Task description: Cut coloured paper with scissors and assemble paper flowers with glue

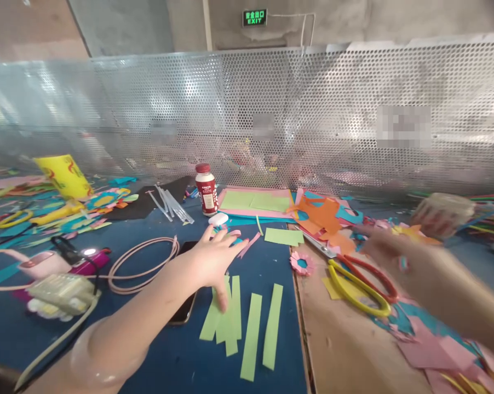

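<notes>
My left hand point(214, 256) reaches out over the blue table with its fingers spread, close to a small white rounded object point(218, 219). Beneath its thumb lie several light green paper strips point(253, 336); whether it touches them I cannot tell. At the right, my right hand point(398, 254) is smeared by motion near orange paper pieces point(319, 213) and coloured scraps, its fingers too blurred to read. Scissors with red and yellow handles point(360, 290) lie beside it. A pink paper flower with a blue centre point(302, 263) sits left of the scissors.
A brown-labelled bottle point(206, 189) stands behind my left hand. A phone point(184, 312) lies partly under my forearm, beside a coiled pink cable point(142, 265). A yellow paper roll point(64, 176) stands far left. A perforated metal screen point(230, 98) closes off the back.
</notes>
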`<state>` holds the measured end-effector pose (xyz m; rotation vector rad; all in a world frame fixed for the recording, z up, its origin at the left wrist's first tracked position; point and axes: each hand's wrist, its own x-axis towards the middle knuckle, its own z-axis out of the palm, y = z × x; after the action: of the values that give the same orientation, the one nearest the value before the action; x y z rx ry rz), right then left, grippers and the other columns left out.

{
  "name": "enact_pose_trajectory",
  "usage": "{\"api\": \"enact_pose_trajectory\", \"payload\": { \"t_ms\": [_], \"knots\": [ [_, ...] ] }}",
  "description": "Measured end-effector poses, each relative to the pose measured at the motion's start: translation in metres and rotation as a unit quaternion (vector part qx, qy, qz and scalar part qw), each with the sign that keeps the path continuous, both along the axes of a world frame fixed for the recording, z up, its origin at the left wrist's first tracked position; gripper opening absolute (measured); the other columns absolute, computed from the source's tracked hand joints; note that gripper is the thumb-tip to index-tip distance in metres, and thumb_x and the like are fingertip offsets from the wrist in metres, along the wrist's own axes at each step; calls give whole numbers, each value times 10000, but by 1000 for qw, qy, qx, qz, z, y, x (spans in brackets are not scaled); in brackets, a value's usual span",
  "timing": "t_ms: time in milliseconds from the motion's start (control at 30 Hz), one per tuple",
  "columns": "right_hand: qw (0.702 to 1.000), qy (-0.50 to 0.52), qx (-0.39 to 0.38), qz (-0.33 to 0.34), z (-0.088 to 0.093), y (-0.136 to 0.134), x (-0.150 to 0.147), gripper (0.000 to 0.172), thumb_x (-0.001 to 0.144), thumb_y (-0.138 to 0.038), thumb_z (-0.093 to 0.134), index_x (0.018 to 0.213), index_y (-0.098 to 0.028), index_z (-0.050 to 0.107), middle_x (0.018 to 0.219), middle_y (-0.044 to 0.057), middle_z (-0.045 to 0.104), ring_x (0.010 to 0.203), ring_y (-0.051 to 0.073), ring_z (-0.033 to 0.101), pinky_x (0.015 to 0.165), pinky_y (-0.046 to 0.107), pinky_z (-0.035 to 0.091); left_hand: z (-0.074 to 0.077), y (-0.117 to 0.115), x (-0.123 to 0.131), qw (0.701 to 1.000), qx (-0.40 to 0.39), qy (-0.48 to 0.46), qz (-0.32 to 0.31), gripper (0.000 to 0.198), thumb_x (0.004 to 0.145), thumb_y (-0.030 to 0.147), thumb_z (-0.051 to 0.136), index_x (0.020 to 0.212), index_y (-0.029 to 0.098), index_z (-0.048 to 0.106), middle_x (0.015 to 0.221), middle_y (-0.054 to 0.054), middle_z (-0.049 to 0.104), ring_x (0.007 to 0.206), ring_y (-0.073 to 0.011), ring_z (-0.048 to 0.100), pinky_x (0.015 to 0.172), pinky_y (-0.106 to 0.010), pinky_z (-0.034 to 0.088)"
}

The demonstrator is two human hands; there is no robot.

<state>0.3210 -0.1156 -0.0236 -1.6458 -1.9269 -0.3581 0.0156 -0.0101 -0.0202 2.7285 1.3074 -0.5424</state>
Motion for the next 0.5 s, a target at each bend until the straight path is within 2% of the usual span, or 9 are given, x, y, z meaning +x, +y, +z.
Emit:
{"api": "enact_pose_trajectory", "payload": {
  "t_ms": [33,67,133,200,300,367,433,500],
  "knots": [
    [988,-88,66,110,-9,-7,-25,254,867,-193,456,1038,-201,643,838,85,714,736,205,679,567,298,547,-1,1,-1,1000,1,-5,0,1333,368,513,790,1462,169,110,1509,-186,71,1382,-395,2,1049,-611,-41],
    [976,-117,89,160,-20,-15,-50,267,874,-234,457,1081,-228,626,955,75,717,844,223,681,629,315,568,-3,2,-1,1000,3,-10,2,1336,360,514,791,1460,162,120,1508,-188,74,1382,-398,17,1050,-611,-37],
    [959,-147,111,214,-43,-28,-96,283,880,-280,459,1123,-247,601,1103,48,690,960,238,665,691,311,586,-6,3,-3,1000,7,-18,3,1337,347,510,795,1458,155,142,1507,-191,88,1379,-407,39,1049,-616,-26],
    [931,-208,131,268,-66,-36,-128,285,897,-245,464,1149,-207,592,1143,48,672,949,250,673,706,306,592,-8,4,-3,1000,9,-20,3,1337,336,509,798,1455,150,161,1506,-196,97,1376,-417,51,1045,-624,-19],
    [930,-205,146,267,-94,-38,-146,245,921,-191,426,1056,-174,629,1116,47,682,937,246,678,746,296,583,-9,5,-3,1000,7,-22,-4,1328,337,517,796,1453,152,174,1504,-207,97,1376,-414,60,1043,-626,-9],
    [935,-165,154,274,-105,-34,-149,233,925,-179,418,1012,-162,634,1099,61,690,977,245,662,788,295,569,-8,5,-2,1000,8,-22,-6,1325,345,513,796,1456,171,160,1505,-208,96,1379,-403,65,1041,-627,-3],
    [933,-147,151,291,-108,-32,-151,225,924,-174,421,1002,-140,628,1101,86,688,1022,258,639,818,313,559,-7,4,-1,1000,11,-14,-6,1331,345,494,804,1458,187,142,1505,-208,107,1385,-384,63,1040,-628,-2],
    [931,-142,139,305,-102,-31,-153,221,918,-161,423,1003,-123,623,1109,104,682,1051,270,622,833,336,553,-6,2,0,1000,8,-6,-5,1346,343,463,815,1461,203,111,1504,-207,118,1392,-358,56,1043,-622,11]
  ]
}}
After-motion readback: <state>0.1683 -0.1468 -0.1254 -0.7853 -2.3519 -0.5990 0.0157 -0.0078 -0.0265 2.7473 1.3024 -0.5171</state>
